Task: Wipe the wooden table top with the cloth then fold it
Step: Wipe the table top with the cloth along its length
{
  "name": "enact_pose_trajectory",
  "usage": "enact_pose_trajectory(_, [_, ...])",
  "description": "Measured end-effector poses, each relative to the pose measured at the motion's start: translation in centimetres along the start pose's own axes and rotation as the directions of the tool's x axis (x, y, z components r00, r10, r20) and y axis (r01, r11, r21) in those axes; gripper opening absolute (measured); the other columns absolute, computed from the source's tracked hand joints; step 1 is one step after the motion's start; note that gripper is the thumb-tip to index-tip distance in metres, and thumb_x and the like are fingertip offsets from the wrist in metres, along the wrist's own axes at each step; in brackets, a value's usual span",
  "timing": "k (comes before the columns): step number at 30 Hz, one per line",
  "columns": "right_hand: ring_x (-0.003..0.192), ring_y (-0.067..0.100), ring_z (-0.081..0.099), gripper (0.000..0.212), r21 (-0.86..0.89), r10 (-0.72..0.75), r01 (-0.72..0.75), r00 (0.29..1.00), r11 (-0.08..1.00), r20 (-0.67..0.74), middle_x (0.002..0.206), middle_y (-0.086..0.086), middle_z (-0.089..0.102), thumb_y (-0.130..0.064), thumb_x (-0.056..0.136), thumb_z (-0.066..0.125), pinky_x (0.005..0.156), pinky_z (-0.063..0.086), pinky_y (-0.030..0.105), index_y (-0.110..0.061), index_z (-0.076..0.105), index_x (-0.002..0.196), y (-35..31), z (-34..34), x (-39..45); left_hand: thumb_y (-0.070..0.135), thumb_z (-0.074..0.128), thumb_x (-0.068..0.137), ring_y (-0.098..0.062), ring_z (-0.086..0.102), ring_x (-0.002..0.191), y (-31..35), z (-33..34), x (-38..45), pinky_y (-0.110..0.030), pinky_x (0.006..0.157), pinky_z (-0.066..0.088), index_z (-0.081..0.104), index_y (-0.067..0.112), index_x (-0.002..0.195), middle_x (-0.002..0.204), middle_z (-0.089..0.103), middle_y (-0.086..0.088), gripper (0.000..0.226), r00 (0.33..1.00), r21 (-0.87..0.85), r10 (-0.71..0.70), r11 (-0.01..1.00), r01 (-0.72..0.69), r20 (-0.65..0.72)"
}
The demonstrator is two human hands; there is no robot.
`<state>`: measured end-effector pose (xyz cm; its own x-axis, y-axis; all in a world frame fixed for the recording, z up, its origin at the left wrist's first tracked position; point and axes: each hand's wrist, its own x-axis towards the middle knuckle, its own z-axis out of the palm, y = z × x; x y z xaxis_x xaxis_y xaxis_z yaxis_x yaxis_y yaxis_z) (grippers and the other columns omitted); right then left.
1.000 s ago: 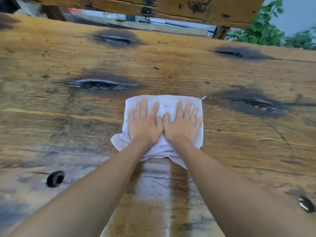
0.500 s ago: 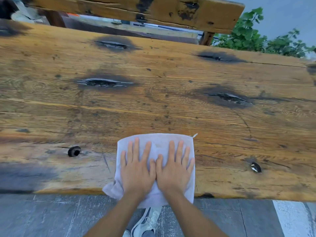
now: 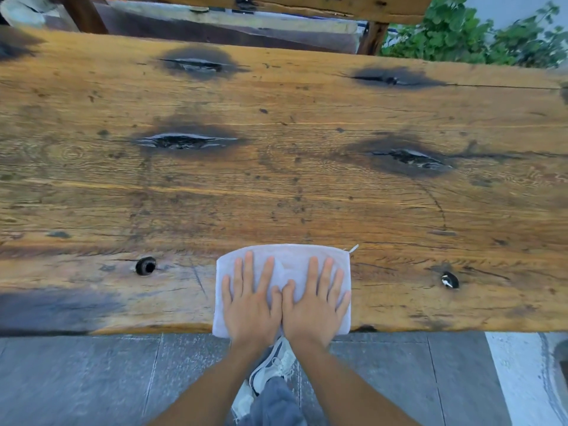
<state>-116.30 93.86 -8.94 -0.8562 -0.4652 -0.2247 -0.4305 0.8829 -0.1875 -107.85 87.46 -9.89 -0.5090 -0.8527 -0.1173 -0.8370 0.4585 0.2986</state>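
Note:
A white cloth [image 3: 287, 256] lies flat at the near edge of the wooden table top [image 3: 292, 186], its lower hem hanging slightly over the edge. My left hand [image 3: 250, 305] presses on the cloth's left half with fingers straight and spread. My right hand [image 3: 313, 305] presses on the right half the same way. The two thumbs touch side by side at the cloth's middle. Both forearms reach in from below.
Dark burnt knots and cracks mark the slab, with a small hole [image 3: 145, 265] left of the cloth and another [image 3: 449, 280] to the right. A wooden bench back [image 3: 276, 4] stands beyond the far edge, green plants [image 3: 467, 35] at the back right. Grey paving and my shoe [image 3: 273, 364] lie below.
Both hands have drawn the cloth toward me, from the middle of the slab to its near edge. The cloth's loose lower left corner no longer sticks out.

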Motion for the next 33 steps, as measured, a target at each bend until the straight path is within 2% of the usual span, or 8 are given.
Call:
enact_pose_trajectory(2, [0.155,0.015,-0.013,0.073,0.019,0.071,-0.071,0.997,0.997,0.001,0.167,-0.010,-0.015,-0.061,0.093,0.017,0.123,-0.008,0.049,-0.040,-0.010,0.157,-0.7,0.0,0.5,0.047,0.020,0.097,-0.018,0.009,0.155,0.4,0.1,0.4,-0.048,0.123,0.009,0.024,0.043,0.155,0.168,0.011,0.001,0.057,0.999,0.008,-0.036,0.999,0.036,-0.006])
enact_pose_trajectory(4, [0.156,0.016,-0.006,0.071,0.049,0.124,-0.123,0.992,0.991,-0.017,0.168,-0.009,-0.005,-0.057,0.092,0.018,0.123,-0.004,0.050,-0.040,0.000,0.159,-1.3,-0.1,1.3,0.042,0.023,0.096,-0.019,0.014,0.154,0.9,0.2,1.3,-0.049,0.122,0.011,0.028,0.043,0.153,0.167,0.016,0.002,0.057,0.999,0.012,-0.050,0.999,0.050,-0.013])
enact_pose_trajectory(7, [0.156,0.022,0.007,0.066,0.085,0.158,-0.150,0.983,0.985,-0.098,0.168,-0.003,0.011,-0.049,0.096,0.022,0.122,0.006,0.054,-0.033,0.019,0.159,-2.2,-0.2,3.1,0.039,0.027,0.096,-0.020,0.014,0.154,1.5,0.2,3.8,-0.051,0.121,0.014,0.028,0.043,0.153,0.166,0.018,0.002,0.058,1.000,0.022,0.012,1.000,-0.011,-0.018])
enact_pose_trajectory(10, [0.156,0.025,0.011,0.065,0.112,0.182,-0.167,0.972,0.980,-0.149,0.168,0.000,0.015,-0.044,0.097,0.031,0.122,0.009,0.056,-0.028,0.025,0.159,-3.1,-0.2,5.9,0.038,0.027,0.096,-0.019,0.007,0.155,2.1,0.1,7.1,-0.051,0.123,0.013,0.024,0.043,0.154,0.167,0.012,0.003,0.058,0.998,0.023,0.068,0.997,-0.067,-0.007])
enact_pose_trajectory(17, [0.156,0.023,0.012,0.065,0.103,0.225,-0.208,0.954,0.973,-0.200,0.168,0.001,0.016,-0.044,0.096,0.025,0.122,0.011,0.056,-0.027,0.024,0.159,-5.9,-0.2,13.8,0.036,0.026,0.096,-0.016,0.000,0.155,4.2,0.7,15.2,-0.049,0.124,0.009,0.019,0.046,0.155,0.168,0.009,0.006,0.060,0.997,0.015,0.068,0.998,-0.067,-0.027])
enact_pose_trajectory(25, [0.156,0.023,0.007,0.066,0.113,0.232,-0.212,0.948,0.971,-0.216,0.168,0.001,0.012,-0.045,0.097,0.018,0.123,0.006,0.054,-0.027,0.020,0.160,-9.7,-1.4,23.9,0.037,0.022,0.096,-0.015,-0.001,0.155,6.9,0.7,26.0,-0.048,0.124,0.008,0.021,0.046,0.154,0.168,0.008,0.007,0.059,0.996,0.029,0.068,0.997,-0.066,-0.057])
enact_pose_trajectory(30, [0.156,0.020,-0.010,0.068,0.074,0.213,-0.204,0.964,0.976,-0.158,0.168,-0.003,-0.007,-0.048,0.095,0.007,0.123,-0.005,0.052,-0.031,0.003,0.161,-12.3,-2.2,32.8,0.039,0.017,0.095,-0.014,-0.003,0.155,9.4,0.6,34.8,-0.048,0.124,0.006,0.019,0.047,0.154,0.168,0.005,0.008,0.060,0.996,0.005,0.051,0.999,-0.050,-0.074])
enact_pose_trajectory(33, [0.155,0.020,-0.014,0.068,0.082,0.193,-0.183,0.970,0.980,-0.144,0.168,-0.005,-0.011,-0.048,0.096,0.010,0.122,-0.009,0.051,-0.032,0.000,0.161,-13.8,-3.2,37.5,0.040,0.011,0.093,-0.012,-0.009,0.154,10.8,0.4,39.2,-0.047,0.124,0.001,0.013,0.049,0.154,0.168,-0.001,0.010,0.061,0.997,-0.011,0.018,1.000,-0.019,-0.069])
